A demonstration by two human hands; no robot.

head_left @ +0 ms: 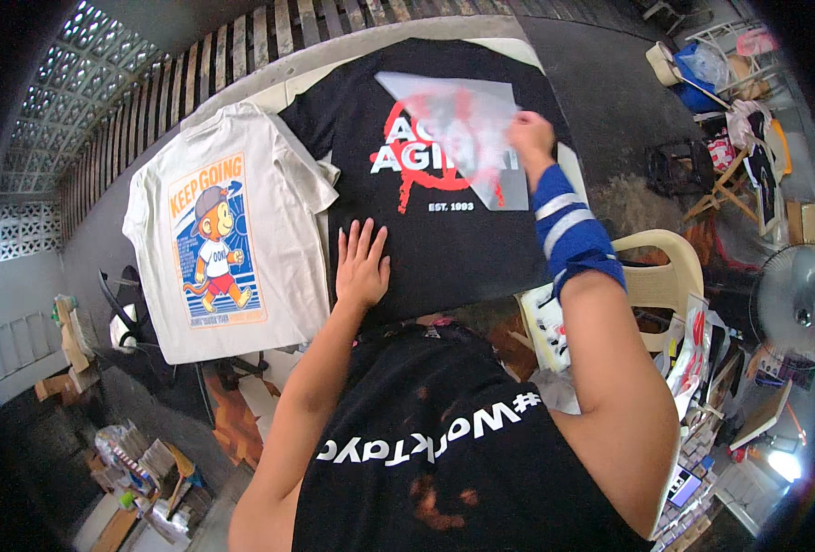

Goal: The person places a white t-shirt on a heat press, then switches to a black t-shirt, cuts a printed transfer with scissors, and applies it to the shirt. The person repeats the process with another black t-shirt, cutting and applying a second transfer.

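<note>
Head view: the left hand (361, 267) lies palm down, fingers extended, on the lower left of the black tee (435, 262); it grips nothing. The tee, taken as the landmark, is spread print-up on the desk (522, 55) in front of the wearer. To the tee's lower right stands a beige chair (674, 247). Above the tee's right half, the right hand (531, 136) is closed in a pinch at the right edge of a clear film (467, 106); blur hides the exact finger contact. Left of the tee, a white tee (283, 248) lies with its print showing.

Progress, as judged: the red and white print is on the cloth, its left and lower portions bare. The film is not yet clear of the upper right portion; whether it adheres there cannot be determined. Beyond the tee runs dark slatting (242, 46).
</note>
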